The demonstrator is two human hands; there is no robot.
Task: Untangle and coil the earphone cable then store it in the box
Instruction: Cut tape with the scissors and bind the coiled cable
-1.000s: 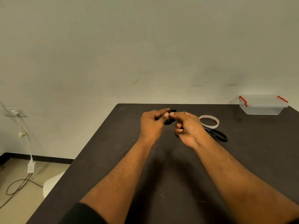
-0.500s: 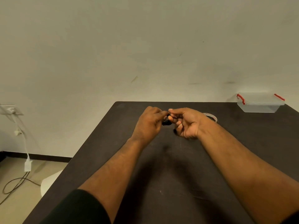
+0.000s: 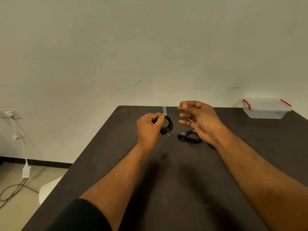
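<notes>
Head view: a coiled black earphone cable (image 3: 168, 125) is pinched in the left hand (image 3: 148, 126) above the dark surface (image 3: 166, 180), a strip of tape (image 3: 164, 111) standing up from it. The right hand (image 3: 198, 119) is held apart, fingers loose, holding nothing. A lidded clear box (image 3: 266, 108) is seen at the far right corner. The cable is judged light, soft and springy, best gripped across all its loops.

Left hand (image 3: 148, 126) curled in a pinching grip; right hand (image 3: 199, 120) raised, fingers loosely spread.
</notes>
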